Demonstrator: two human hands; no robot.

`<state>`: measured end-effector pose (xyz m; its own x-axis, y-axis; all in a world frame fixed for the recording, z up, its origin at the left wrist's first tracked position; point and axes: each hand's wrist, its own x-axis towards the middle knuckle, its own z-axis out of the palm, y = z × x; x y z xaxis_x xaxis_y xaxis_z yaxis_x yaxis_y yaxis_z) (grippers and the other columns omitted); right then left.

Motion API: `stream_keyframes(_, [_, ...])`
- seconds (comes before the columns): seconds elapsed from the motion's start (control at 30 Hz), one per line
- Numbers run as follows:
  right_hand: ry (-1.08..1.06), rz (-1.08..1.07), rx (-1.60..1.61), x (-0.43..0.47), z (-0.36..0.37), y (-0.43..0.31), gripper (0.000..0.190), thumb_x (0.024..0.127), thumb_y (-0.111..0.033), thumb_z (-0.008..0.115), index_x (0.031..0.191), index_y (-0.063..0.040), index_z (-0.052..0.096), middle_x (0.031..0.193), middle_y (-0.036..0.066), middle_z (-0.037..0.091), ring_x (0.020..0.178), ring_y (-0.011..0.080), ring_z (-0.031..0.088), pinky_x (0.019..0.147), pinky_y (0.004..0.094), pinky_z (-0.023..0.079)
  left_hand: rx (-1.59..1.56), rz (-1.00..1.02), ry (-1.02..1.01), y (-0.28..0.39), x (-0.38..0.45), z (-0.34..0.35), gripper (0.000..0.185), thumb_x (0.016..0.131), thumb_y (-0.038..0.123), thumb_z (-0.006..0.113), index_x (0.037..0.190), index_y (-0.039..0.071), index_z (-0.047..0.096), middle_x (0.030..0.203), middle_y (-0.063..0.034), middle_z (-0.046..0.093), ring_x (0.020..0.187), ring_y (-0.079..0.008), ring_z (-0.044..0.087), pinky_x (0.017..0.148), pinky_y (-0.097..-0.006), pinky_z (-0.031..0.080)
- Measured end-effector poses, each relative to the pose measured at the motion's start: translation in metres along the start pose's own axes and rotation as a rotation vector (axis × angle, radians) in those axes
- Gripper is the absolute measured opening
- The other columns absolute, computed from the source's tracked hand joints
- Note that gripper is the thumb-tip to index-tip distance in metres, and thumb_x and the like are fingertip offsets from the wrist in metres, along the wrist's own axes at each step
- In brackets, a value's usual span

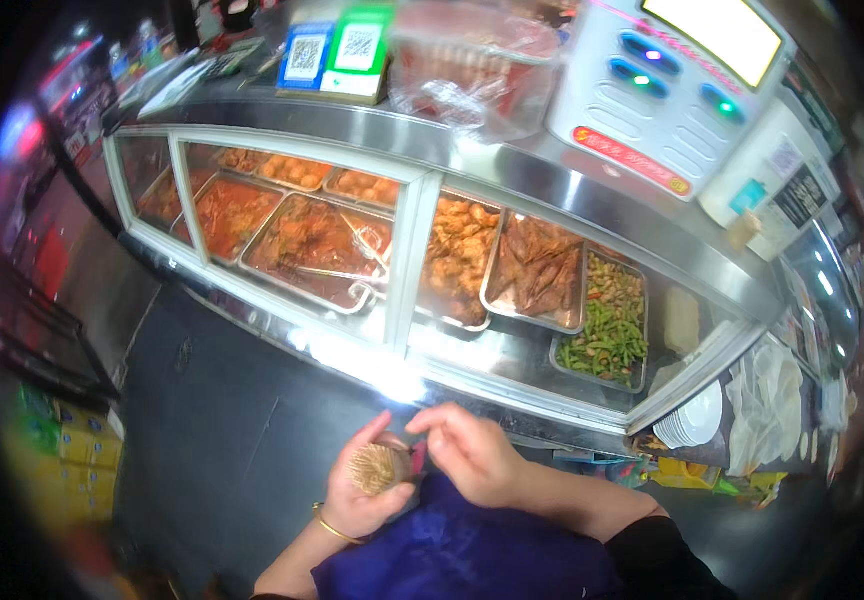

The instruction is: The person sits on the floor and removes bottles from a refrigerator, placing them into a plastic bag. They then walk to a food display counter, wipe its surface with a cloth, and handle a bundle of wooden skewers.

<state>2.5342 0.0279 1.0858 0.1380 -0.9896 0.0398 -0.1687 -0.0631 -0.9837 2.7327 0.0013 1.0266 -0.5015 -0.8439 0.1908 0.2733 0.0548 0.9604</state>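
My left hand (372, 480), with a gold bangle at its wrist, is closed around a small container of thin wooden sticks (376, 469), probably toothpicks, their ends facing up. Just to the right is my right hand (466, 454), its index finger bent towards the container; nothing is visible in it, and its palm side is partly hidden. Both hands are in front of a dark blue apron (462, 544). Beyond them stands a glass-fronted display case (415, 262) with metal trays of cooked food, among them a tray of brown meat pieces (537, 266) and a tray of green vegetables (604, 341).
On the steel counter top (507, 169) stand payment code signs (334, 52), a red basket under clear plastic (469, 67) and a white machine with lit buttons (672, 90). White plates (694, 416) are stacked right of the case. Yellow boxes (87, 450) stand at lower left.
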Motion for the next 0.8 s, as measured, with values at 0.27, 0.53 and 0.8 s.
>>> stream_keyframes(0.27, [0.227,-0.099,-0.248,-0.018,-0.051,-0.017,0.057,0.08,-0.021,0.079,0.129,-0.006,0.053,0.081,0.004,0.066,0.07,0.0134,0.065,0.063,0.0299,0.053,0.051,0.109,-0.353,-0.007,0.064,0.033,0.108,0.076,0.008,0.085,0.156,0.005,0.013,0.118,-0.0132,0.056,0.1,-0.0195,0.062,0.092,-0.0343,0.051])
stream_keyframes(0.53, [1.091,-0.256,-0.561,0.009,-0.259,-0.091,0.033,0.082,-0.015,0.075,0.108,0.0,0.06,0.08,0.005,0.066,0.073,0.0118,0.064,0.062,0.0284,0.051,-0.602,-0.919,0.122,-0.073,0.041,-0.037,0.05,0.092,0.007,0.065,0.139,0.003,0.048,0.113,-0.0058,0.062,0.101,-0.0154,0.064,0.091,-0.0336,0.054])
stream_keyframes(0.8, [1.308,-0.085,-0.825,0.002,-0.307,-0.077,0.03,0.081,-0.023,0.077,0.095,0.0,0.062,0.062,-0.001,0.056,0.056,0.0072,0.05,0.052,0.0263,0.04,0.127,-0.527,-0.26,-0.04,0.098,-0.046,0.058,0.085,0.019,0.076,0.136,0.002,0.054,0.114,-0.003,0.064,0.101,-0.0153,0.06,0.09,-0.033,0.049])
